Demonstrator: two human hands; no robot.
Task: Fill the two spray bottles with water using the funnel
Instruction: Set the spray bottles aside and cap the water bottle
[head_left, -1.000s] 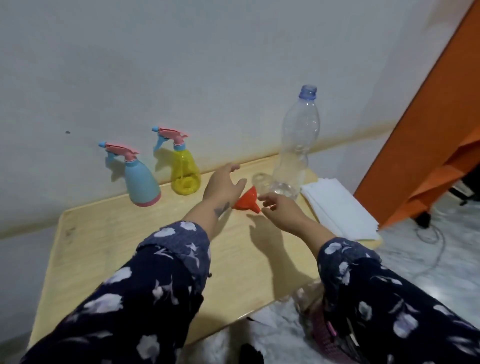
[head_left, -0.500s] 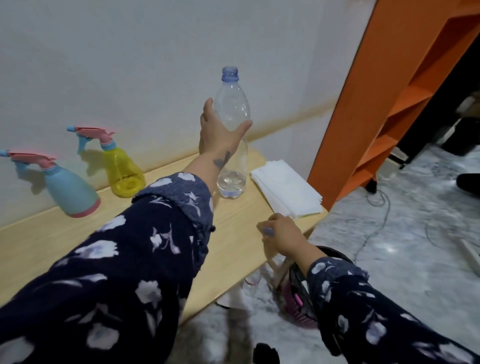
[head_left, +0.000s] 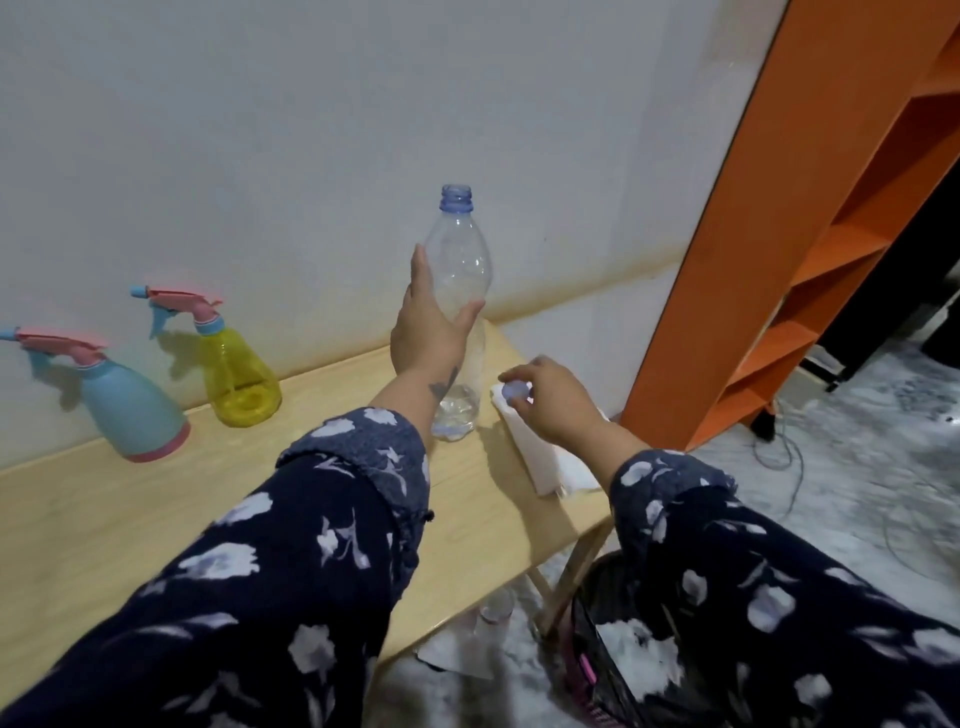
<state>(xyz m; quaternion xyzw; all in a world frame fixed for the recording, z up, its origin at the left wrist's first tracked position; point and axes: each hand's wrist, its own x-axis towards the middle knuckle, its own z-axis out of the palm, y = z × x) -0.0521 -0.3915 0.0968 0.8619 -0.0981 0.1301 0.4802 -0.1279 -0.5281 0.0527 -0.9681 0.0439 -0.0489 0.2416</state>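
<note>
From the head view, the funnel is nowhere in sight, and the blue spray bottle (head_left: 134, 410) loses its nozzle tip at the left edge. The left forearm covers part of the clear water bottle (head_left: 459, 291), so only a little water shows at its base. Under the table (head_left: 104, 519), the things on the floor are too blurred to name.

The left hand (head_left: 426, 327) grips the water bottle around its middle, thumb on the near side; the bottle stands upright near the table's right end, its neck uncapped. The right hand (head_left: 550, 397) pinches the pale blue cap (head_left: 515, 388) over the stack of white paper towels (head_left: 545, 457). The yellow spray bottle (head_left: 236, 371) stands by the wall, just beside the blue one.

Half a second ago the cap sat on the bottle and the right hand hung at the table edge.
</note>
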